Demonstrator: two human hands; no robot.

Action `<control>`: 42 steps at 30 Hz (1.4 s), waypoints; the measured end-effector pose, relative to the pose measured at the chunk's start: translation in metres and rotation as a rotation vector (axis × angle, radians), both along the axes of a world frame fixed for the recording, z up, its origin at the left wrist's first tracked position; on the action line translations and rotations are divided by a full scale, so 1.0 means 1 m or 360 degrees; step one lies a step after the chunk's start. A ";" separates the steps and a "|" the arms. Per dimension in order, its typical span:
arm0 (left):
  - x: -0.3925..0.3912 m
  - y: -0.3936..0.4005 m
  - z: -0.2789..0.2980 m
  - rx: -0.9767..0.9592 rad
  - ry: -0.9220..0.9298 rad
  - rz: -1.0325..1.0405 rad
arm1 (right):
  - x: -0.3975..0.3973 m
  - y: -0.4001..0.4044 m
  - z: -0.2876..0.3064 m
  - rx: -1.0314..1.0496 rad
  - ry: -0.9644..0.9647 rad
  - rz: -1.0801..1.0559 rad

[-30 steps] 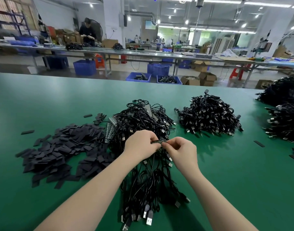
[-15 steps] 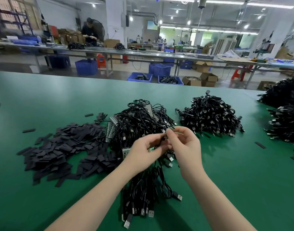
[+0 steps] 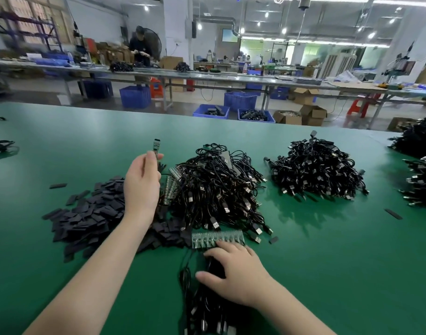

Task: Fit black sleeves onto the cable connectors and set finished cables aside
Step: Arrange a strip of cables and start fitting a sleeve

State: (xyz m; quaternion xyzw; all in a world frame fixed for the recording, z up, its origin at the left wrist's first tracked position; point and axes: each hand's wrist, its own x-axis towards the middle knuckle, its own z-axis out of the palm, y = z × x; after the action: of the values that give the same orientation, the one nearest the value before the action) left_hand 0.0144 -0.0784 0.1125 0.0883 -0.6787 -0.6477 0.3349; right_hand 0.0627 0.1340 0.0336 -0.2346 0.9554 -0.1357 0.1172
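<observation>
We list: green table (image 3: 328,274), smooth, slight sheen; black sleeves (image 3: 86,213), matt; cable heap (image 3: 219,189), glossy black jackets, shiny metal plugs; cardboard boxes (image 3: 311,114), plain brown.

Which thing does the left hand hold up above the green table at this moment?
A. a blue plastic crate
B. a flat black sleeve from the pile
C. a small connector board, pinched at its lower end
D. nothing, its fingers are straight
C: the left hand pinches a small connector board between thumb and fingers, raised above the black sleeve pile; the sleeves lie untouched.
</observation>
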 end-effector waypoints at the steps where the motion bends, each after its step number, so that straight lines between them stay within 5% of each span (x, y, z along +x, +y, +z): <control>1: 0.002 0.000 -0.002 -0.0207 0.0022 0.0057 | 0.006 0.003 0.001 0.0023 -0.0050 0.0013; 7: 0.011 0.039 -0.030 -0.0957 0.0062 0.0108 | 0.043 0.007 0.000 0.0058 -0.0179 0.0015; 10: 0.015 0.066 -0.054 -0.1099 -0.0012 0.0012 | 0.047 0.004 0.000 -0.0117 -0.0116 -0.0061; 14: 0.018 0.071 -0.084 -0.0974 -0.0120 0.0026 | 0.025 0.010 0.006 -0.0513 0.0120 -0.0332; 22: 0.019 0.042 -0.111 -0.0535 0.0094 0.0056 | -0.049 -0.048 0.004 -0.0070 0.0089 0.0092; 25: 0.022 0.034 -0.115 -0.0393 0.0107 0.0112 | -0.063 -0.067 0.001 -0.0005 0.0095 0.0010; 33: 0.020 0.039 -0.115 -0.0641 0.0097 0.0103 | -0.062 -0.048 -0.008 -0.0283 0.0226 -0.0087; 42: 0.014 0.066 -0.106 -0.0934 -0.0209 -0.0437 | -0.051 0.032 -0.034 -0.1787 -0.0019 -0.0925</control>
State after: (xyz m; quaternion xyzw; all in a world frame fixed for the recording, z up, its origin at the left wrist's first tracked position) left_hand 0.0279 -0.0127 0.0060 -0.0626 -0.8619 -0.4566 0.2113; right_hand 0.0115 0.1664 -0.0002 0.0096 0.7626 -0.6440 -0.0600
